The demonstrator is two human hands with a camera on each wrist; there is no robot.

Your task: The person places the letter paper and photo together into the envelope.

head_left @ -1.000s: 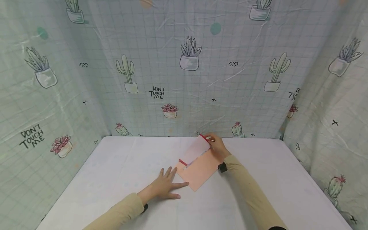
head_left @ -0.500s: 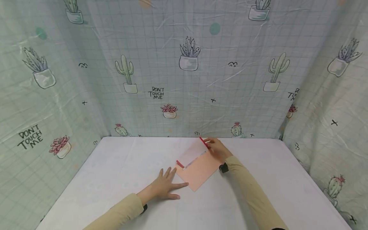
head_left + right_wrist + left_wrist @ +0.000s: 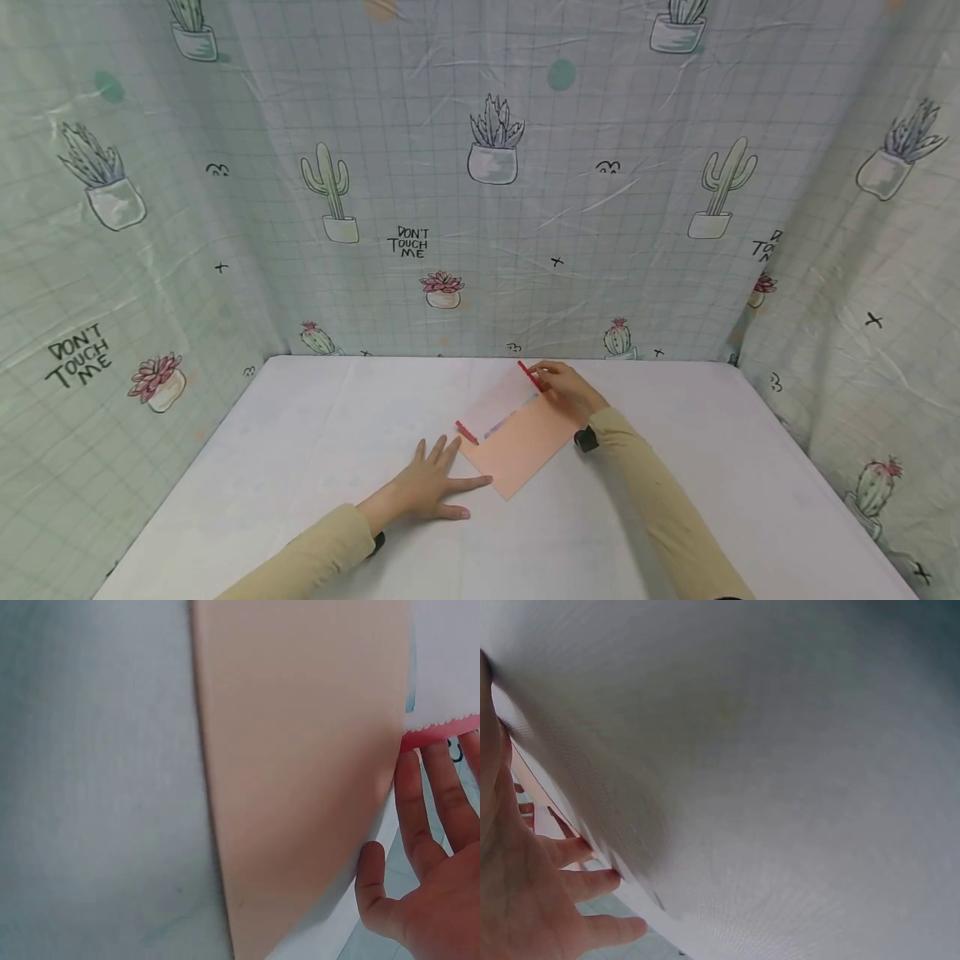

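Note:
A pale pink envelope lies flat on the white table. Its translucent flap is folded open toward the back, with a red scalloped edge. My right hand is at the flap's far corner. In the right wrist view the right hand has straight fingers touching the red edge, with the thumb held apart beside the envelope. My left hand lies flat on the table with spread fingers, its thumb touching the envelope's near left edge. In the left wrist view only the left hand and blurred table show.
A plastic curtain printed with cacti closes in the table at the back and on both sides. Bare white table surface lies to the left, right and front of the envelope.
The flap stood raised under my right hand a second ago and now lies lower and more open toward the back. The left hand has stayed in place.

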